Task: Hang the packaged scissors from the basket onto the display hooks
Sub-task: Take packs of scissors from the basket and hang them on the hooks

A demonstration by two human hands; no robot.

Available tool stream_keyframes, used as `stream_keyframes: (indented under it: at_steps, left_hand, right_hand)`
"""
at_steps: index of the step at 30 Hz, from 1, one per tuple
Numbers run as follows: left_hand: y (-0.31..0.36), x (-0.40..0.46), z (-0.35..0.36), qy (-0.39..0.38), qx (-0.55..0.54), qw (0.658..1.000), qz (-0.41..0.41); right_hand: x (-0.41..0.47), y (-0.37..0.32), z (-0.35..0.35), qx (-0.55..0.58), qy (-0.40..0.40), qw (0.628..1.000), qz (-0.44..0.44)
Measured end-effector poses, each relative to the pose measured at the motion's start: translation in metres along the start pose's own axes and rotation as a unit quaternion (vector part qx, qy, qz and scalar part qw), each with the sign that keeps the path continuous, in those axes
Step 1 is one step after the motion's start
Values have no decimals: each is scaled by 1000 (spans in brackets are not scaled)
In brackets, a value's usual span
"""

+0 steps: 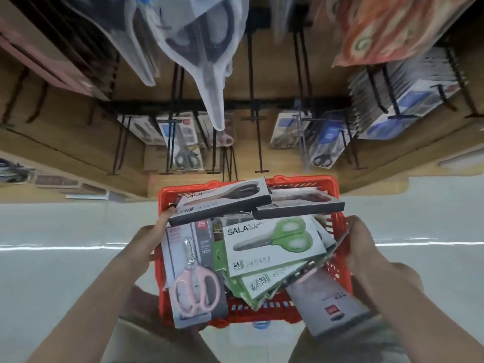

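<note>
both forearms reach down: left hand (150, 241) grips the red basket (337, 226) rim, right hand (366, 247) pinches a grey scissors pack (332, 302).

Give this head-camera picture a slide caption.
Both hands reach into a red basket of packaged scissors below display hooks.

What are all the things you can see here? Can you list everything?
Basket: one, red plastic, low in the middle, full of packs.
Green scissors pack: one on top of the pile, white card; more green-edged packs under it.
Pink scissors pack: one, grey card, left side of the basket.
Dark boxed scissors: two, across the far end of the basket.
Grey pack: one, right side, back facing up.
Display hooks: several, black, on the wooden wall above; some bare, some hung with packs.
Floor: pale grey.
Left hand: grips the basket's left rim.
Right hand: grips packs at the right side.
</note>
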State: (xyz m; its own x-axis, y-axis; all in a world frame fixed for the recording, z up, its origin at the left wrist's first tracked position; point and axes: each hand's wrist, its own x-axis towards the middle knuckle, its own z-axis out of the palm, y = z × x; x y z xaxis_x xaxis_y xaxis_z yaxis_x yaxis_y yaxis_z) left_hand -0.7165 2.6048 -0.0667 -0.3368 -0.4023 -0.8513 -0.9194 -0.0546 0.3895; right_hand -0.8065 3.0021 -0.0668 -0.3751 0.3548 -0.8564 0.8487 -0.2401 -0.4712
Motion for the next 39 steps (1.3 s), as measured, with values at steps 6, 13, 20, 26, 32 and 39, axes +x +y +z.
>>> stream_keyframes:
  at_steps: [6,13,20,26,32,39]
  left_hand:
    - [-15,82,20,-12,-6,1000,-6]
    - [-33,169,44,-2,-1,1000,-26]
    - [-58,236,62,-9,20,999,-32]
    - [-78,255,82,-16,37,998,-43]
    - [-71,277,100,-17,3,1000,-14]
    - [-65,286,108,27,-5,999,-23]
  right_hand:
    - [70,23,32,-8,-6,1000,-8]
    - [146,52,60,-23,-11,1000,-14]
    - [232,91,75,-78,18,997,-8]
    - [246,121,88,-115,41,992,-4]
    - [256,134,100,-79,72,994,-38]
    - [256,131,105,-24,87,994,-60]
